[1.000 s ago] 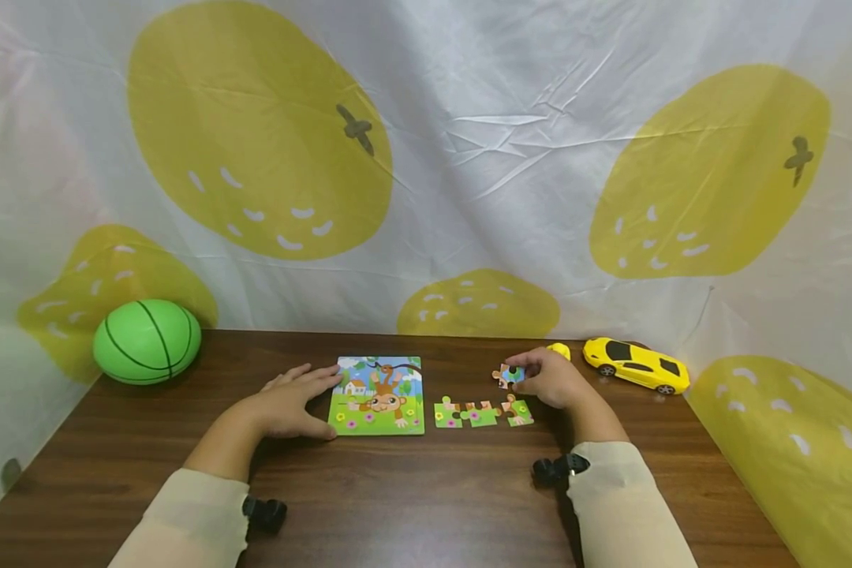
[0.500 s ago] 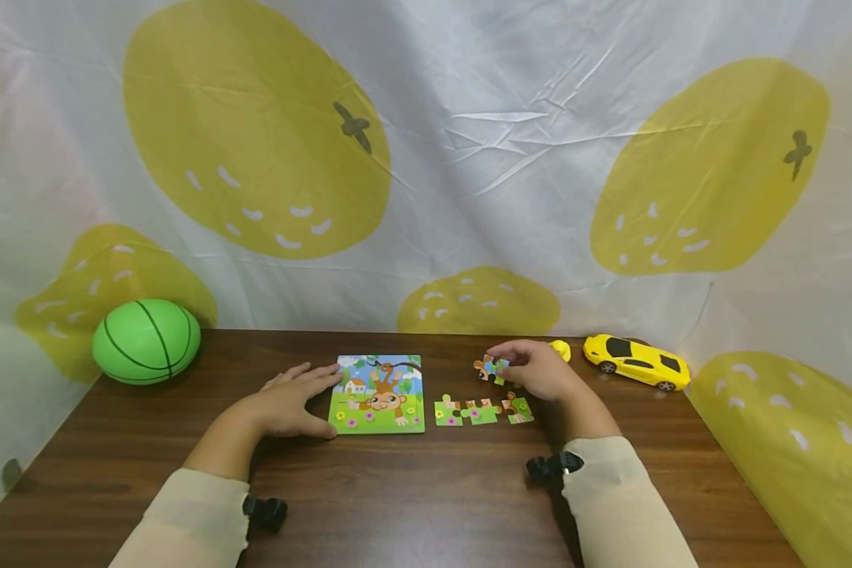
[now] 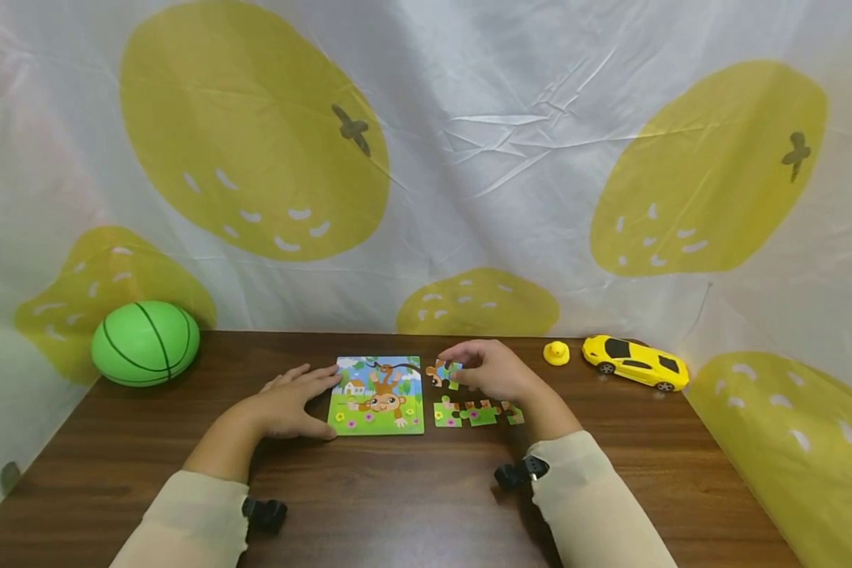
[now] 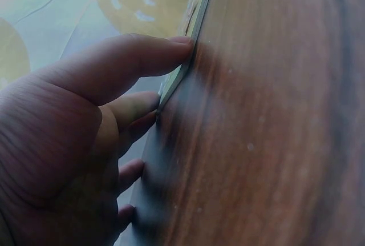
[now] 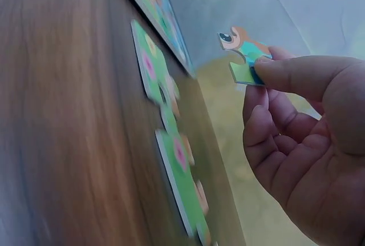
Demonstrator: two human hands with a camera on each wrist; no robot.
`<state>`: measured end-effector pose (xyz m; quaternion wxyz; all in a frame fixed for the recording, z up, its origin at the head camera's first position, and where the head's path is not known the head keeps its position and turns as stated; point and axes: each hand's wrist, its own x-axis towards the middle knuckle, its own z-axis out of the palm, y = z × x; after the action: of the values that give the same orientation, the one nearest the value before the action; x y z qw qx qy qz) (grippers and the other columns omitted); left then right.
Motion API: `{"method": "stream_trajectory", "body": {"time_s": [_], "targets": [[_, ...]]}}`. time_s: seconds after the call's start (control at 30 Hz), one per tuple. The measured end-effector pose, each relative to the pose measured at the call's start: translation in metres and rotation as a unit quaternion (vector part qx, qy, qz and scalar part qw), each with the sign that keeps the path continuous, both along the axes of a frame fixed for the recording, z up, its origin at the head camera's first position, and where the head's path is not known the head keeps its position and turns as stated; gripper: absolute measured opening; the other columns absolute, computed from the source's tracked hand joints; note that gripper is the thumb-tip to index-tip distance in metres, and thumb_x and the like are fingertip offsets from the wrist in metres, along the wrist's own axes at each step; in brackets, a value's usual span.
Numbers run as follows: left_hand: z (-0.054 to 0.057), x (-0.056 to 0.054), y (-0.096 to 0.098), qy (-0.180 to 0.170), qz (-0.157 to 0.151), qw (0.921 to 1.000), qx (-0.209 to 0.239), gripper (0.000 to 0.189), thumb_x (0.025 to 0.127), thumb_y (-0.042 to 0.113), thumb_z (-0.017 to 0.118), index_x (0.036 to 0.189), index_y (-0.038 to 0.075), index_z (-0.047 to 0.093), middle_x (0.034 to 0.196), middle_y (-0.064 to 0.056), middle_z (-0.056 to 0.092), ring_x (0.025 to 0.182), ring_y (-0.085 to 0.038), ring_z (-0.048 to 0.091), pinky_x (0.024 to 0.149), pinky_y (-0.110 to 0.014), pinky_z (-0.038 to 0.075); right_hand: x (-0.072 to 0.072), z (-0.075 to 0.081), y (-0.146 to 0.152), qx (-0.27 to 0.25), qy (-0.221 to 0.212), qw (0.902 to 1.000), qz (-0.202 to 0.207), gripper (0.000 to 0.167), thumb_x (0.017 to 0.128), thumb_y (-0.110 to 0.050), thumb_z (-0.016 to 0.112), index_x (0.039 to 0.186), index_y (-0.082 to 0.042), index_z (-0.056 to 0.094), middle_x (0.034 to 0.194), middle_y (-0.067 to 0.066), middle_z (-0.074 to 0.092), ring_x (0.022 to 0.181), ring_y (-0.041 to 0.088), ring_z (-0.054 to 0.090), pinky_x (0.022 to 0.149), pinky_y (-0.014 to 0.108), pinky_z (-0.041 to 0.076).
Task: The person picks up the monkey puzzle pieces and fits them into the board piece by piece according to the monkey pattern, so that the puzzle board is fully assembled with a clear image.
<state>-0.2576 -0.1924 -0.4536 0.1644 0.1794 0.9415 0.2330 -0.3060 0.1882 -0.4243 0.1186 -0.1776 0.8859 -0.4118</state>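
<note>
A square picture puzzle board (image 3: 367,424) with a monkey, a house and grass lies flat on the table. My left hand (image 3: 291,406) rests at its left side, fingers spread, with thumb and index fingertips at the board's edge. In the left wrist view the thumb (image 4: 154,52) presses at a corner. Thumb and fingers of my right hand (image 3: 500,375) pinch a jigsaw piece (image 5: 248,55) showing brown, blue and green with an eye. It is just right of the board, above a row of green-bottomed jigsaw pieces (image 3: 481,416), the rightmost partly hidden by the right wrist.
A green ball (image 3: 145,345) sits at the back left of the brown table (image 3: 397,505). Toward the back right stand a small yellow rubber duck (image 3: 557,353) and a yellow toy car (image 3: 635,364). A white curtain (image 3: 468,197) with yellow fruit prints hangs behind.
My right hand has moved left with the pinched jigsaw piece, from above the row's right end to above its left end. The duck now shows fully. The left hand stays put.
</note>
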Motion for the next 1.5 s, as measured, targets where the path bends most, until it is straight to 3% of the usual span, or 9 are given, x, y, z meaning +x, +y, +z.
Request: {"method": "stream_trajectory", "body": {"time_s": [0.37,0.57,0.77,0.87,0.97,1.03,1.1,1.23,1.5], "targets": [[-0.001,-0.001,0.000,0.000,0.000,1.0000,-0.004,0.103,0.083,0.056,0.083,0.169,0.022,0.037,0.180,-0.003,0.025,0.166,-0.050,0.011,0.125,-0.083,0.010,-0.004,-0.005,-0.040,0.009,-0.017,0.9993,0.032,0.028,0.099,-0.017,0.075,0.126,-0.027,0.079,0.104,0.002,0.072,0.067,0.015,0.059,0.056,0.029,0.049],[-0.002,-0.002,0.000,0.003,-0.002,1.0000,-0.004,0.104,0.083,0.056,0.083,0.169,0.023,0.036,0.180,-0.003,0.025,0.166,-0.050,0.011,0.124,-0.083,0.011,-0.004,-0.008,-0.056,0.022,-0.014,0.9984,0.051,0.028,0.099,-0.015,0.076,0.125,-0.025,0.079,0.102,0.001,0.074,0.069,0.013,0.060,0.057,0.028,0.050],[-0.001,-0.001,0.001,0.002,-0.001,1.0000,-0.001,0.103,0.083,0.055,0.083,0.169,0.022,0.037,0.180,-0.003,0.025,0.166,-0.050,0.011,0.124,-0.083,0.010,-0.006,-0.012,-0.065,0.029,-0.030,0.9974,0.059,0.029,0.099,-0.011,0.074,0.124,-0.025,0.080,0.092,0.002,0.073,0.048,0.011,0.042,0.043,0.025,0.039],[-0.001,-0.001,0.001,0.002,-0.001,1.0000,0.000,0.103,0.083,0.055,0.083,0.169,0.022,0.037,0.180,-0.003,0.025,0.166,-0.050,0.011,0.125,-0.083,0.010,-0.007,-0.014,-0.069,0.046,-0.011,0.9971,0.060,0.029,0.097,-0.010,0.077,0.121,-0.026,0.081,0.099,-0.001,0.075,0.060,0.010,0.050,0.053,0.026,0.046],[-0.001,-0.001,0.001,0.003,-0.001,1.0000,-0.002,0.103,0.083,0.055,0.083,0.169,0.023,0.037,0.180,-0.003,0.026,0.166,-0.050,0.011,0.125,-0.083,0.011,-0.007,-0.015,-0.072,0.063,0.010,0.9961,0.061,0.032,0.092,-0.010,0.082,0.121,-0.025,0.082,0.109,-0.001,0.077,0.092,0.014,0.066,0.078,0.033,0.059],[-0.002,-0.002,0.001,0.005,-0.002,1.0000,-0.003,0.103,0.083,0.056,0.083,0.169,0.023,0.037,0.180,-0.003,0.026,0.166,-0.050,0.011,0.125,-0.083,0.011,-0.007,-0.016,-0.074,0.069,0.016,0.9956,0.061,0.034,0.090,-0.010,0.085,0.121,-0.024,0.082,0.116,-0.001,0.076,0.115,0.018,0.067,0.097,0.038,0.059],[-0.003,-0.002,0.001,0.007,-0.002,1.0000,-0.003,0.103,0.083,0.056,0.083,0.169,0.023,0.037,0.180,-0.003,0.026,0.166,-0.050,0.011,0.125,-0.083,0.011,-0.006,-0.018,-0.075,0.072,0.014,0.9954,0.062,0.037,0.089,-0.009,0.086,0.123,-0.022,0.082,0.119,0.000,0.076,0.124,0.025,0.067,0.103,0.045,0.058],[-0.003,-0.002,0.000,0.010,-0.002,0.9999,-0.002,0.103,0.082,0.056,0.083,0.169,0.023,0.037,0.180,-0.003,0.026,0.166,-0.050,0.011,0.125,-0.083,0.011,-0.005,-0.019,-0.076,0.079,0.017,0.9945,0.067,0.038,0.088,-0.009,0.086,0.124,-0.021,0.081,0.124,0.001,0.075,0.125,0.025,0.067,0.104,0.046,0.058],[-0.002,-0.001,0.001,0.010,0.002,0.9999,-0.003,0.103,0.082,0.055,0.083,0.168,0.022,0.038,0.180,-0.004,0.026,0.166,-0.051,0.012,0.124,-0.083,0.011,-0.006,-0.020,-0.076,0.122,0.048,0.9874,0.088,0.037,0.093,-0.015,0.084,0.128,-0.021,0.079,0.123,0.004,0.065,0.103,0.017,0.060,0.092,0.038,0.055]]}}
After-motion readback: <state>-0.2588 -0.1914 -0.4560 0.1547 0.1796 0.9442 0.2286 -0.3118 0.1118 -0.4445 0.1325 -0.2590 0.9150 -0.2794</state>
